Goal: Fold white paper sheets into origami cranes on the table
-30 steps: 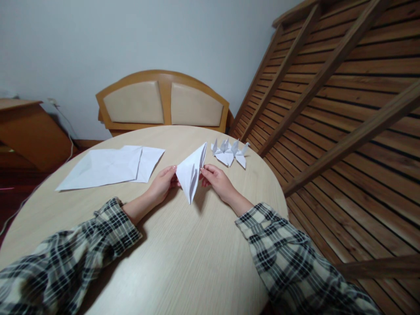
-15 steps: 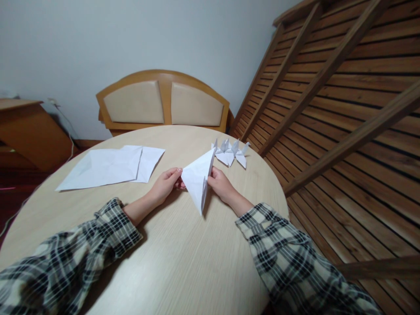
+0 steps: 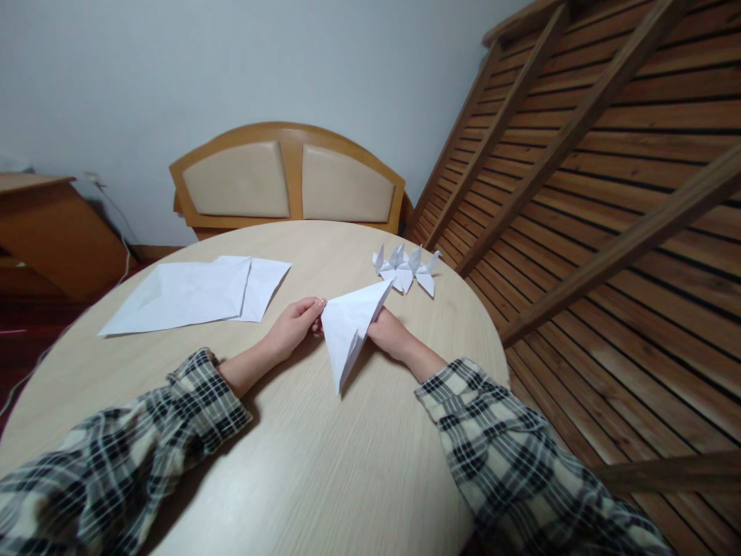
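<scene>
You had the folded paper [image 3: 352, 315] over the tabletop [image 3: 347, 471], your left hand [image 3: 296, 324] pinched on its left corner. Your right hand [image 3: 392, 333] was at its right side, fingers hidden behind, so you couldn't tell its grip. The paper was white and faintly creased, one sharp tip pointing down, another up rightward, its layers slightly parted low on the right.

An arched wooden headboard [image 3: 295, 181] with beige panels stands before a pale grey-blue wall [image 3: 324, 62], beside a slanting, slatted brown wooden frame [image 3: 619, 253].
</scene>
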A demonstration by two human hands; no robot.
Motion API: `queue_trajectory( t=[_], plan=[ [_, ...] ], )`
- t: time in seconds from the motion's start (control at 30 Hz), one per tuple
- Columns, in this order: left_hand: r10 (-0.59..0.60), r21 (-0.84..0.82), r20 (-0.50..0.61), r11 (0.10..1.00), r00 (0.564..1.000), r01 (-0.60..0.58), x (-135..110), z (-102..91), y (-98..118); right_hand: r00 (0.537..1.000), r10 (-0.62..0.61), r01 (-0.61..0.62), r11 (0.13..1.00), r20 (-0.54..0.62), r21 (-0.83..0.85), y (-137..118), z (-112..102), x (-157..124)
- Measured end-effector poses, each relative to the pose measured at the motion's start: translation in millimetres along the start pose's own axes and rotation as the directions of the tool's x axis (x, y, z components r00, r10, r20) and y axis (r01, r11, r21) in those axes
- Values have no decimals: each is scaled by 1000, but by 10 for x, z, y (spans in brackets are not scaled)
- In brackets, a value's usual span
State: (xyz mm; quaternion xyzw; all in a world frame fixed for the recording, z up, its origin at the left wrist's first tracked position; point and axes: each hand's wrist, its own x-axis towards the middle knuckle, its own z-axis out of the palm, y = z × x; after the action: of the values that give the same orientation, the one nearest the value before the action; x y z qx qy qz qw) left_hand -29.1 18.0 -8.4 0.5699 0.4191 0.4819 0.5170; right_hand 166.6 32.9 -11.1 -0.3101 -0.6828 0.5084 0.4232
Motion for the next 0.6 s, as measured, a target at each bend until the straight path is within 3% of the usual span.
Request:
queue_trajectory(
  t=[0.4,0.6],
  plan=[
    [-18,-58,-25,998,1000,17,0,5,-1,999,-7,6,1000,-50,-26,3,40,6],
    [32,6,115,999,993,-33,-8,7,-11,995,-46,40,997,-92,-69,69,23,39]
  ],
)
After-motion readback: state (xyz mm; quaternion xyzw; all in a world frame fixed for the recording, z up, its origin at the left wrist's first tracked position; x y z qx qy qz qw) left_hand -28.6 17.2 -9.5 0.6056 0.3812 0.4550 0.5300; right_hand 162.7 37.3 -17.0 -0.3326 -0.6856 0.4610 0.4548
